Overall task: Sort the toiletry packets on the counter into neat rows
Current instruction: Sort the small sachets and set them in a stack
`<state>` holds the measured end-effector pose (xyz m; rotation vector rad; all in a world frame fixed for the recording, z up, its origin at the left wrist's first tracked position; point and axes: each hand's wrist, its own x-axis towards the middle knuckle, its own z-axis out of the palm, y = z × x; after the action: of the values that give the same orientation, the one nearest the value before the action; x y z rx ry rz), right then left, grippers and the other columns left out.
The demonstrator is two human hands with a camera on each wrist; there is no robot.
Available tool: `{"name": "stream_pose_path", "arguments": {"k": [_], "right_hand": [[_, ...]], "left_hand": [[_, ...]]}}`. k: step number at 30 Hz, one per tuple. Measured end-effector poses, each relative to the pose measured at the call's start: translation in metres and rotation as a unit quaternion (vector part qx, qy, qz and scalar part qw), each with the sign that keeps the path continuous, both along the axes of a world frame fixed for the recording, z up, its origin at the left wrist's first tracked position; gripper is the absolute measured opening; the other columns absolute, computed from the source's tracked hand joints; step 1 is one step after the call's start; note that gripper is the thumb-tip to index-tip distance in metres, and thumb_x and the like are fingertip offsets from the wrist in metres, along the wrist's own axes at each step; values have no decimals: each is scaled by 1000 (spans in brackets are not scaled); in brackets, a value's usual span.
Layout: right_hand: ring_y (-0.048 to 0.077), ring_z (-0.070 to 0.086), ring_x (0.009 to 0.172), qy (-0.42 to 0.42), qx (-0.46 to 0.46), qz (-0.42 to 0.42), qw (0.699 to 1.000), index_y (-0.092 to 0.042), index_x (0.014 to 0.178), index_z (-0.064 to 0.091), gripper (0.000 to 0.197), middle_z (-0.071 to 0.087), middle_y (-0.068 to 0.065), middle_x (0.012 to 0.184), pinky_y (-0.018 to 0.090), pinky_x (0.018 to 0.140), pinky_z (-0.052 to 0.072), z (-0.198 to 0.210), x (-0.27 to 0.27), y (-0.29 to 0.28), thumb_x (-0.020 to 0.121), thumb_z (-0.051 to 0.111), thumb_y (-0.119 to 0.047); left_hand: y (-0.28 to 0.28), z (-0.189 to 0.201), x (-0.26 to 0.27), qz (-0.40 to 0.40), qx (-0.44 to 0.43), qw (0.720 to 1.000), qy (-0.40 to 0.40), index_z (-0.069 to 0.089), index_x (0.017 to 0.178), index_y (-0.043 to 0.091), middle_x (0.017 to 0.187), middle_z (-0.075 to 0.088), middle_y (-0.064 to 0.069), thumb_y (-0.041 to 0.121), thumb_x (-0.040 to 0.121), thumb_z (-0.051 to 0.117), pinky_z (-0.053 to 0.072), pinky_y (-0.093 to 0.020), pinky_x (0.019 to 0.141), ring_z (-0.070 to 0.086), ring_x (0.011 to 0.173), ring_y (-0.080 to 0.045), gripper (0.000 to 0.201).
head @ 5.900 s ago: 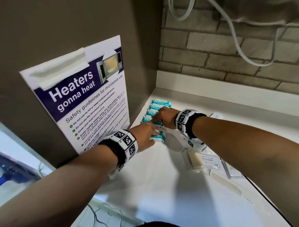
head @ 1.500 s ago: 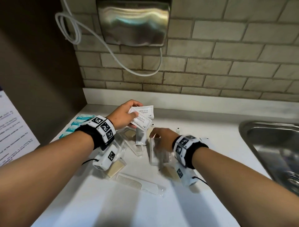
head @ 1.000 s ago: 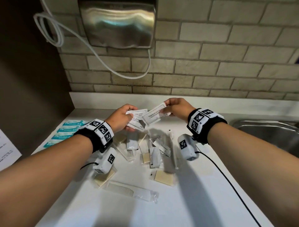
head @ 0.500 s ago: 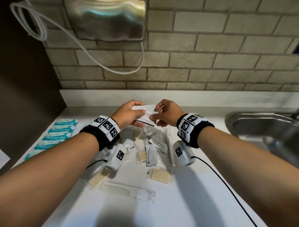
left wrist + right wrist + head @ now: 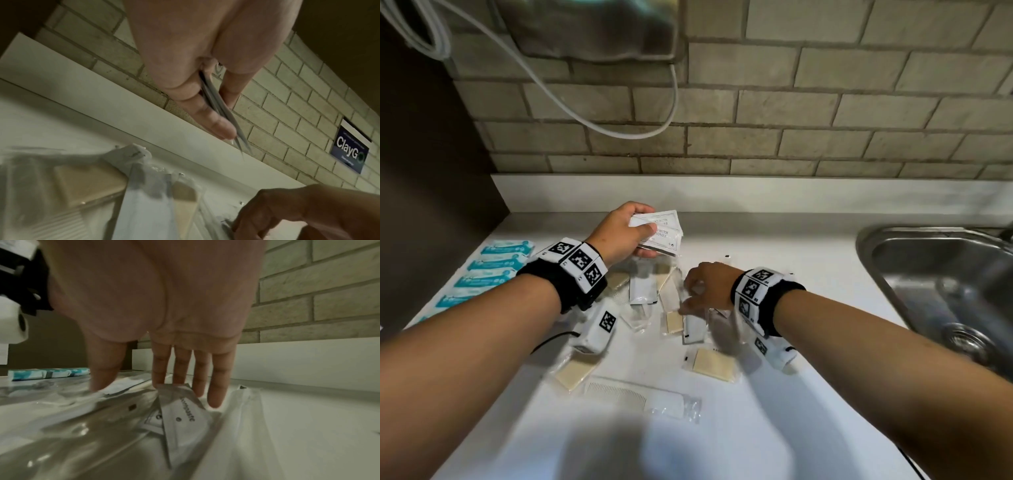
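Observation:
My left hand (image 5: pixel 643 234) is raised above the counter and pinches a small stack of white printed sachets (image 5: pixel 659 231). The left wrist view shows these sachets (image 5: pixel 218 104) edge-on between thumb and fingers. My right hand (image 5: pixel 690 296) is low over the loose pile of clear and white packets (image 5: pixel 643 291). In the right wrist view its straight fingertips (image 5: pixel 162 378) touch the top edge of a white toothpaste sachet (image 5: pixel 180 412), with nothing gripped. A row of teal packets (image 5: pixel 494 262) lies along the counter's left side.
Wrapped soap bars (image 5: pixel 714 365) and a comb in a clear sleeve (image 5: pixel 640 399) lie nearer me on the white counter (image 5: pixel 808 394). A steel sink (image 5: pixel 945 284) is on the right. A hand dryer (image 5: pixel 599 31) with a looped cable hangs on the brick wall.
My right hand let go of the sachets it held with the left hand and dropped to the pile. My left hand keeps the stack.

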<state>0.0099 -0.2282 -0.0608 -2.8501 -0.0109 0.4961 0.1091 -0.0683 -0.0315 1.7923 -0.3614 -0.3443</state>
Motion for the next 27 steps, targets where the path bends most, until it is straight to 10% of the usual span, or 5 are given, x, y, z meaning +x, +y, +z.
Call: {"name": "stream_pose_path", "arguments": {"k": [6, 13, 18, 22, 27], "right_hand": [[20, 41, 96, 17, -29, 7, 999, -22, 114, 58, 50, 45, 5, 127, 33, 84, 42, -19, -2, -2, 74, 75, -47], [12, 60, 79, 92, 62, 13, 994, -23, 92, 67, 40, 70, -5, 90, 24, 69, 48, 0, -18, -3, 67, 81, -51], [15, 69, 78, -30, 38, -53, 997, -24, 89, 65, 11, 73, -1, 91, 27, 75, 53, 10, 8, -19, 83, 66, -33], [21, 57, 113, 16, -25, -27, 999, -20, 125, 56, 55, 59, 0, 126, 35, 96, 49, -6, 23, -25, 74, 78, -26], [25, 58, 111, 52, -84, -9, 995, -21, 134, 52, 80, 53, 4, 127, 39, 92, 53, -25, 29, -24, 60, 83, -26]], "left_hand": [[5, -6, 1, -7, 5, 1000, -15, 56, 117, 12, 116, 64, -16, 2, 95, 55, 62, -31, 60, 71, 87, -24, 24], [-11, -7, -7, -33, 14, 999, -14, 54, 117, 13, 115, 63, -14, 2, 96, 54, 61, -36, 64, 70, 84, -22, 24], [-15, -5, -8, -34, 10, 999, -18, 54, 118, 14, 117, 63, -12, 4, 96, 54, 62, -34, 63, 71, 85, -20, 25], [-12, -3, -5, -24, 8, 1000, -17, 55, 121, 12, 118, 64, -13, 4, 96, 55, 62, -34, 65, 71, 89, -23, 26], [-10, -5, -4, -26, 15, 999, -12, 56, 120, 14, 116, 65, -11, 5, 96, 55, 62, -39, 69, 72, 91, -23, 26]]}}
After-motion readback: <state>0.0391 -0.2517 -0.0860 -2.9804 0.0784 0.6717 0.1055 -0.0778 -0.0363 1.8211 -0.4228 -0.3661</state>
